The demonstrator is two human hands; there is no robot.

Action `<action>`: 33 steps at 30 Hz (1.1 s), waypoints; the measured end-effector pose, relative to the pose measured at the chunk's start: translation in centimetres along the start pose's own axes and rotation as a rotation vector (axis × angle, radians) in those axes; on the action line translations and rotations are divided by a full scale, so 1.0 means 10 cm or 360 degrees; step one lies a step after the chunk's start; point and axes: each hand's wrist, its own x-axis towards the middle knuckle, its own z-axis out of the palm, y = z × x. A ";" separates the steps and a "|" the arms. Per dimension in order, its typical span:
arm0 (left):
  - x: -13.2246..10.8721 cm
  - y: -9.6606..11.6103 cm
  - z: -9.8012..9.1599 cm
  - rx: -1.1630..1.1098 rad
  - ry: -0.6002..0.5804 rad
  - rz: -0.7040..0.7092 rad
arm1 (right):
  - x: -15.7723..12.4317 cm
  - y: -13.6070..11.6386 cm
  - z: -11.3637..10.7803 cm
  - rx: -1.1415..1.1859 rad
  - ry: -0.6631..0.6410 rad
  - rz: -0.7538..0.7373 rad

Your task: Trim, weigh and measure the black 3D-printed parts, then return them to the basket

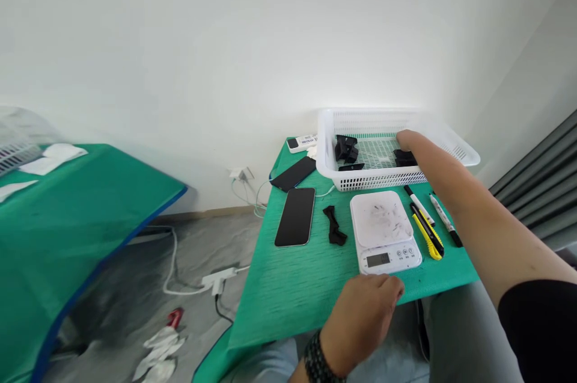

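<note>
My right hand (408, 140) reaches into the white basket (383, 178), just above a black piece (404, 158) on its right side; its fingers are mostly hidden. More black parts (346, 149) lie at the basket's left end. My left hand (367, 305), with a beaded bracelet at the wrist, rests at the table's front edge, just below the white scale (381, 220), its fingers curled with nothing visible in them. A small black part (334, 225) lies on the green cloth left of the scale.
The green-covered table (279, 299) also holds two phones (296, 217), a white device (302, 143), a yellow cutter (427, 231) and markers (445, 219). A wall stands behind. Another green-covered table (67, 220) is at left, with a power strip (219, 278) on the floor.
</note>
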 end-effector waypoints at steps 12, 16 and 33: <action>-0.03 0.00 0.02 -0.0007 0.0023 0.0025 | -0.18 -0.01 -0.06 0.0272 -0.0146 -0.0083; -0.01 0.00 0.02 -0.0007 -0.0021 0.0007 | -0.22 -0.01 -0.09 0.0339 -0.0283 -0.0071; 0.07 0.03 -0.06 -0.0032 -0.0189 -0.0082 | -0.34 -0.23 -0.31 0.0442 -0.0003 -0.0105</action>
